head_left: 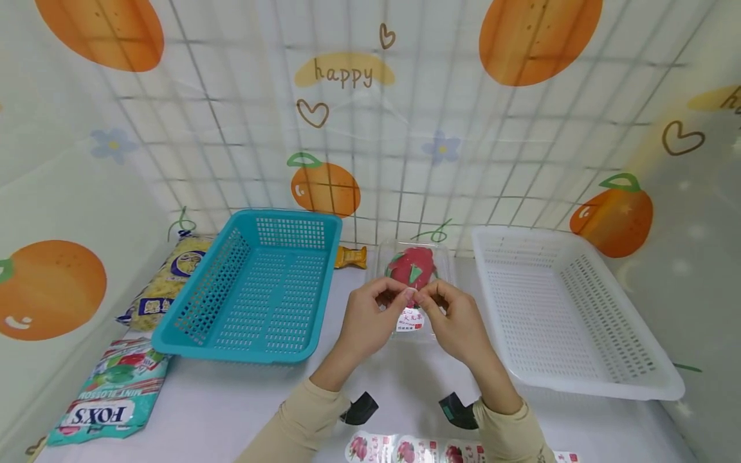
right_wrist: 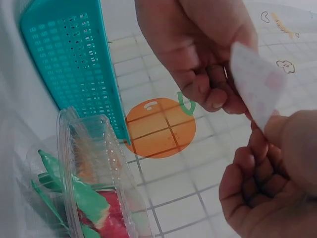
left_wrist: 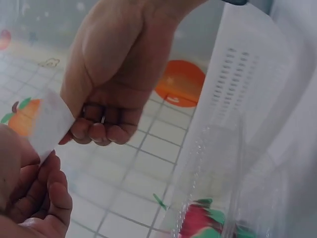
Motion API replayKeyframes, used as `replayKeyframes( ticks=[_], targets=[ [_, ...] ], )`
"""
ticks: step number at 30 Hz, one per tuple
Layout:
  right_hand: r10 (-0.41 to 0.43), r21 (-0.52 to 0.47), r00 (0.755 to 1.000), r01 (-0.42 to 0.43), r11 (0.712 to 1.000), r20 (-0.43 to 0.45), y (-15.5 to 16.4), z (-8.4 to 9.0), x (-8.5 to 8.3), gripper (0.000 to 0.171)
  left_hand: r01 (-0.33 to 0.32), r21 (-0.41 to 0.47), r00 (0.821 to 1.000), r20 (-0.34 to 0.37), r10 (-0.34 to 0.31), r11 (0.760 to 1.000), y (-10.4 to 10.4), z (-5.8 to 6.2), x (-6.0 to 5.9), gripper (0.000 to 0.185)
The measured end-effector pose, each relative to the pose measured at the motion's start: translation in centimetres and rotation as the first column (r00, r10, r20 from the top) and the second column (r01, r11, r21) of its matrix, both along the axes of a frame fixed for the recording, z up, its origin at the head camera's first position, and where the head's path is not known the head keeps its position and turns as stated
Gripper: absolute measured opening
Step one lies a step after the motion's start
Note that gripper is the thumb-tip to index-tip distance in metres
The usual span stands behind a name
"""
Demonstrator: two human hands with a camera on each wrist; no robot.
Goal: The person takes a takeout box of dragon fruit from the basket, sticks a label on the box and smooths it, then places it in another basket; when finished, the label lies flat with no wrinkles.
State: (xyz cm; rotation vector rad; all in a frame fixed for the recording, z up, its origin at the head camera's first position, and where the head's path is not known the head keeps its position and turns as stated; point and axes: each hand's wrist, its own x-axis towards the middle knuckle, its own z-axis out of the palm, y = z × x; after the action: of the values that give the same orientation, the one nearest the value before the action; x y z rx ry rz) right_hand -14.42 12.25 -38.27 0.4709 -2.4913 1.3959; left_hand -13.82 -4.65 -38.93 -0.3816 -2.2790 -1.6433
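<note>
Both hands meet over a clear plastic box (head_left: pixel 442 267) that holds a red dragon fruit (head_left: pixel 413 265) with green tips. My left hand (head_left: pixel 395 294) and my right hand (head_left: pixel 428 297) pinch a small white sticker (head_left: pixel 410 294) between thumbs and fingers, just above the box's lid. The lid bears a printed label (head_left: pixel 411 319). In the left wrist view the sticker (left_wrist: pixel 49 124) stands between the two hands, with the box (left_wrist: pixel 218 198) below right. In the right wrist view the sticker (right_wrist: pixel 255 82) shows a faint pink print, and the box (right_wrist: pixel 94 178) lies lower left.
A teal basket (head_left: pixel 255 289) stands left of the box and a white basket (head_left: pixel 567 308) right of it. A FOX'S candy bag (head_left: pixel 110 399), a yellow packet (head_left: pixel 168 276) and a small yellow wrapper (head_left: pixel 350 257) lie about. A sticker sheet (head_left: pixel 417 450) lies at the near edge.
</note>
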Motion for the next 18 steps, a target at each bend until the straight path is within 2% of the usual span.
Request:
replayKeyframes(
  ticks=[5,11,18],
  targets=[
    [-0.028,0.018,0.998,0.027,0.999,0.063,0.2,-0.2,-0.3,0.011,-0.021,0.021,0.999,0.043,0.020,1.000,0.6,0.0,-1.0,0.014],
    [0.006,0.067,0.992,-0.015,0.998,0.123,0.4,-0.4,-0.6,0.011,-0.043,0.065,0.998,0.057,0.040,0.997,0.9,0.0,-2.0,0.016],
    [0.004,0.111,0.984,-0.024,0.994,0.179,0.5,-0.7,-0.9,0.019,-0.050,0.068,0.996,0.082,0.044,0.996,1.0,0.0,-3.2,0.017]
  ],
)
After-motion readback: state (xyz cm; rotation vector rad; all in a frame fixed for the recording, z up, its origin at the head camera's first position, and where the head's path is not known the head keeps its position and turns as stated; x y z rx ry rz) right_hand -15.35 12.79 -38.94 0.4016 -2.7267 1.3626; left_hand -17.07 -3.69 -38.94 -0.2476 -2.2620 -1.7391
